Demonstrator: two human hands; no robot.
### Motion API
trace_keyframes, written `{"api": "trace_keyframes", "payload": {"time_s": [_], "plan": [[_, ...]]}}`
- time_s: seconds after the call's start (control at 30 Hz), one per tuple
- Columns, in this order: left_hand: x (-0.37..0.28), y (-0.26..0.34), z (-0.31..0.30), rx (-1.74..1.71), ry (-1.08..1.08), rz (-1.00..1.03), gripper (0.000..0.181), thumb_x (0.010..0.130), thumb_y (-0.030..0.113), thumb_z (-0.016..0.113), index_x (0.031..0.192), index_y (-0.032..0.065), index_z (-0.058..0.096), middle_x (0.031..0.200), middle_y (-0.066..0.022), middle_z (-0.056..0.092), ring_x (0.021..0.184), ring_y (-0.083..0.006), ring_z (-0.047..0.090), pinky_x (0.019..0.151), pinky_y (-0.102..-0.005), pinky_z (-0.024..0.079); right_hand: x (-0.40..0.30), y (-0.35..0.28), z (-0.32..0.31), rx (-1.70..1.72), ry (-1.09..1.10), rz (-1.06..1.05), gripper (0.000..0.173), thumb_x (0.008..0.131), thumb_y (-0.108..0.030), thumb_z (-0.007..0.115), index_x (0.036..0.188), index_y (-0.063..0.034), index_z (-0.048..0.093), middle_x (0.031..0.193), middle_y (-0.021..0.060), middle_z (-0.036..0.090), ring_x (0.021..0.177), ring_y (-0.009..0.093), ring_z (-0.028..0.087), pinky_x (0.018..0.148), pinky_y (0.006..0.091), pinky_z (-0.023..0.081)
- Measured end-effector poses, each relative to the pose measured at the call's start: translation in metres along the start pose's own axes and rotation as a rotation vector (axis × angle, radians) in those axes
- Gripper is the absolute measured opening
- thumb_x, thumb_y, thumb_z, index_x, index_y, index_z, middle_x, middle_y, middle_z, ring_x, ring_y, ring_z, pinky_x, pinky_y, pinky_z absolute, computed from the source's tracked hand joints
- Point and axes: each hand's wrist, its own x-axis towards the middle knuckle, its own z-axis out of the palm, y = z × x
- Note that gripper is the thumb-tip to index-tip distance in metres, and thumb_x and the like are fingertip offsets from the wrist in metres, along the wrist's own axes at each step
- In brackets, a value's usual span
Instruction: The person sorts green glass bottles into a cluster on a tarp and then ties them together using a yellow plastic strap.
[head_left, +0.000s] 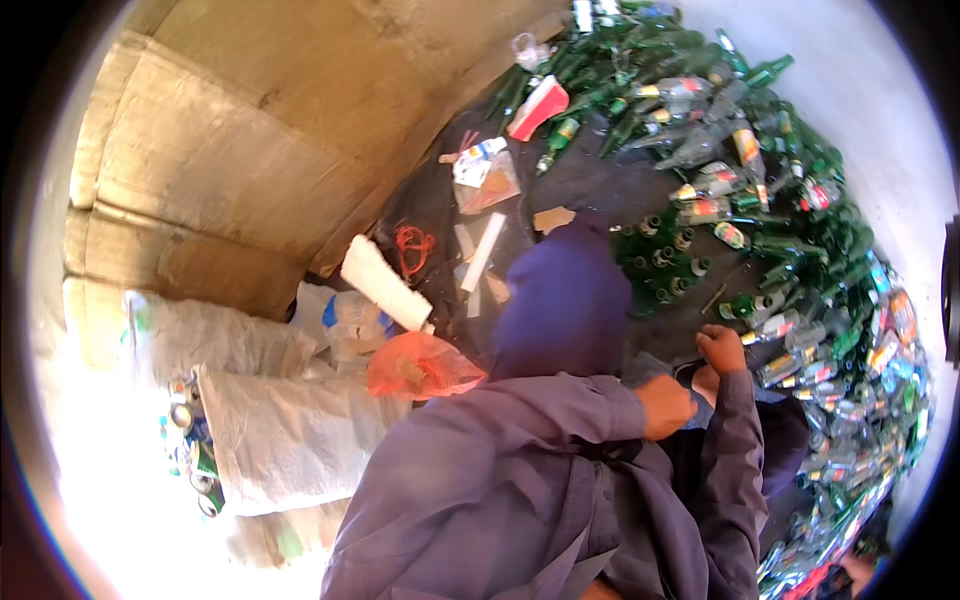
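My left hand (666, 406) is curled at the end of its grey-purple sleeve, beside some blue-grey cloth (699, 414). Up and to the right of it, my right hand (721, 349) is raised with its fingers curled, near loose glass bottles. Whether either hand holds anything small is hidden. Beyond my hands a group of green glass bottles (664, 259) stands upright on the dark ground sheet, mouths up. A large heap of green and clear glass bottles (697, 139), many with labels, curves around the right side. A thin stick (714, 298) lies between the standing bottles and the heap.
An orange-red plastic bag (424, 367), a white foam piece (386, 283) and red string (414, 249) lie left of my knee. Sacks (292, 435), one with cans (202, 457) at its end, are at lower left. A cardboard-like wall (247, 135) rises at upper left.
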Motion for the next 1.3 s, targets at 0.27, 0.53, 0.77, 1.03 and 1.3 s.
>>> {"api": "trace_keyframes", "payload": {"time_s": [0.27, 0.53, 0.77, 1.03, 1.3], "plan": [[-0.056, -0.009, -0.175, 0.323, 0.695, -0.001, 0.029, 0.068, 0.01, 0.076, 0.095, 0.0023, 0.067, 0.093, -0.0123, 0.066, 0.086, -0.033, 0.063, 0.076, -0.042, 0.05, -0.057, -0.05, -0.08, 0.071, 0.335, -0.146, 0.04, 0.083, -0.021, 0.07, 0.114, 0.0035, 0.065, 0.093, 0.0163, 0.072, 0.082, 0.024, 0.07, 0.075, 0.0342, 0.054], [-0.081, -0.097, -0.183, -0.187, 0.856, -0.35, 0.034, 0.082, 0.01, 0.069, 0.114, 0.0028, 0.066, 0.114, -0.0097, 0.064, 0.103, -0.0235, 0.06, 0.092, -0.0328, 0.047, -0.141, -0.061, -0.143, -0.155, 0.613, -0.166, 0.037, 0.079, -0.019, 0.071, 0.108, 0.0023, 0.067, 0.095, 0.0197, 0.07, 0.087, 0.033, 0.069, 0.075, 0.0401, 0.054], [-0.07, -0.136, -0.194, -0.978, 0.659, -0.586, 0.03, 0.092, 0.018, 0.058, 0.113, -0.003, 0.065, 0.1, -0.0067, 0.067, 0.089, -0.0162, 0.062, 0.082, -0.028, 0.049, -0.174, -0.018, -0.147, -0.199, 0.627, 0.01, 0.036, 0.079, -0.02, 0.071, 0.108, 0.0001, 0.067, 0.089, 0.0178, 0.07, 0.081, 0.031, 0.069, 0.071, 0.0399, 0.054], [-0.061, -0.197, -0.183, -1.548, 0.463, -0.649, 0.031, 0.097, 0.024, 0.05, 0.101, -0.0038, 0.064, 0.092, -0.0122, 0.069, 0.083, -0.0223, 0.066, 0.079, -0.0315, 0.055, -0.181, -0.008, -0.132, -0.186, 0.702, 0.021, 0.039, 0.079, -0.027, 0.072, 0.108, -0.0012, 0.068, 0.083, 0.0136, 0.07, 0.077, 0.03, 0.068, 0.069, 0.0387, 0.053], [-0.06, -0.191, -0.171, -1.498, 0.493, -0.675, 0.031, 0.097, 0.024, 0.051, 0.102, -0.0036, 0.064, 0.093, -0.0123, 0.069, 0.083, -0.0224, 0.066, 0.079, -0.0318, 0.055, -0.194, 0.0, -0.129, -0.133, 0.77, 0.073, 0.04, 0.08, -0.03, 0.07, 0.109, -0.0018, 0.069, 0.086, 0.0129, 0.072, 0.079, 0.028, 0.069, 0.072, 0.0389, 0.054]]}}
